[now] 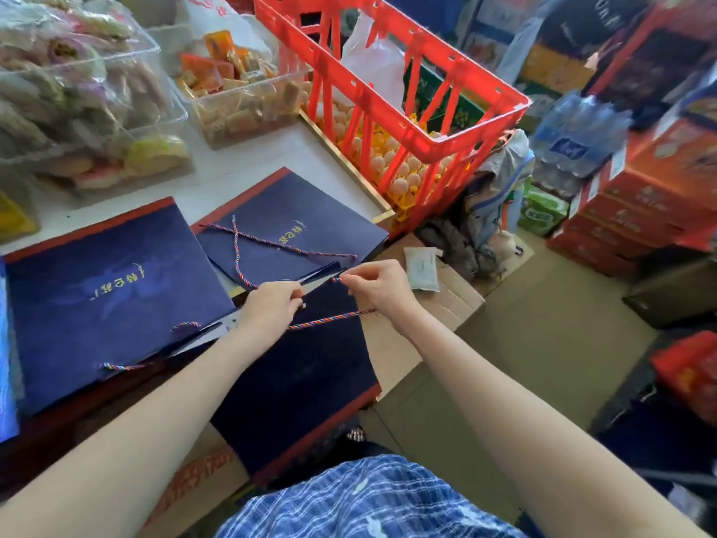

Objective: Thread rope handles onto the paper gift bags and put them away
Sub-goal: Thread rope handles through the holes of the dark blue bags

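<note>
A flat navy paper gift bag [298, 382] with a red bottom edge lies in front of me, hanging off the table edge. My left hand [269, 306] pinches its top edge. My right hand [378, 283] holds the tip of a multicoloured rope handle [329, 319] at that edge; the rope trails under my wrist. Another navy bag [108, 289] with rope ends showing lies at the left. A third navy bag [287, 219] behind has loose ropes [267, 242] crossed on it.
A red plastic crate [392, 91] stands over trays of eggs [403, 176] at the table's right end. Clear tubs of snacks [77, 95] fill the back left. Cardboard boxes [434, 304] sit below my right hand; stacked red cartons [636, 211] and bottled water [578, 130] crowd the right.
</note>
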Tool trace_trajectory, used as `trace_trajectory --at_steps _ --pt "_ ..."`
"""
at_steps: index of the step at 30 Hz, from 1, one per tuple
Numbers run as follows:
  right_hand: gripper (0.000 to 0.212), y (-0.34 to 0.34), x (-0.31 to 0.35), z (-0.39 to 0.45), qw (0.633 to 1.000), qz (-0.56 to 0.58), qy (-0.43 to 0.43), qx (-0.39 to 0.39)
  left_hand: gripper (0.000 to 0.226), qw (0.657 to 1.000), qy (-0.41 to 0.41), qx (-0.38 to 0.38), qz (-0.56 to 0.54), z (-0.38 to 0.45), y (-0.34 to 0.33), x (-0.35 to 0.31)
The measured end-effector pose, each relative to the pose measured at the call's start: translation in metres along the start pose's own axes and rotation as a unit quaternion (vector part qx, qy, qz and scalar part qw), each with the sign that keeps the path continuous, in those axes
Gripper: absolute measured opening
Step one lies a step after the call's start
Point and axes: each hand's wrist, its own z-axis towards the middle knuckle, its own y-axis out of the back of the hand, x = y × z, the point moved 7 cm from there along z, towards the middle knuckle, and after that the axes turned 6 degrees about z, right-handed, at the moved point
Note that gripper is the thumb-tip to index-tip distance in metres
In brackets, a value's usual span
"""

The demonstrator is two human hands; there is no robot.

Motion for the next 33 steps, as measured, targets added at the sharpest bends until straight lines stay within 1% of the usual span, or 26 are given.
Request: trace_trajectory --at_steps 3,6,11,13,15,16,18,22,28,33 --pt "0.009 -0.006 -0.011 -0.002 0.999 -0.034 -0.017 0.017 0.02 0.999 -0.022 0.041 -0.021 0.005 -0.013 0.001" --pt "0.001 -0.01 -0.012 -0.005 0.999 -0.003 -0.034 0.034 0.021 0.996 -0.007 0.034 -0.081 0.008 -0.013 0.001" --pt "0.003 -0.008 -0.004 -0.002 1.0 -0.007 0.002 0.026 0.024 0.991 -0.025 0.0 -0.133 0.016 0.008 -0.016" --pt "0.006 -0.006 -0.001 0.001 0.999 -0.032 0.02 0.004 0.024 0.989 -0.031 -0.014 -0.143 0.019 0.015 -0.021" --pt "0.002 -0.005 0.002 0.003 0.996 -0.073 0.041 -0.007 0.023 0.988 -0.036 -0.023 -0.149 0.02 0.02 -0.024" --pt "0.004 -0.005 0.006 0.003 0.994 -0.094 0.052 -0.011 0.022 0.987 -0.035 -0.026 -0.152 0.02 0.022 -0.024" --pt "0.009 -0.003 0.011 0.001 0.991 -0.118 0.067 -0.019 0.022 0.986 -0.033 -0.026 -0.16 0.019 0.024 -0.025" --pt "0.011 -0.001 0.017 -0.003 0.984 -0.15 0.088 -0.032 0.023 0.985 -0.033 -0.021 -0.166 0.016 0.025 -0.027" --pt "0.013 -0.004 0.016 -0.004 0.983 -0.169 0.064 -0.027 0.022 0.983 -0.039 -0.035 -0.177 0.013 0.035 -0.031" --pt "0.013 -0.005 0.018 -0.002 0.988 -0.15 0.044 -0.018 0.022 0.981 -0.051 -0.037 -0.182 0.009 0.037 -0.03"
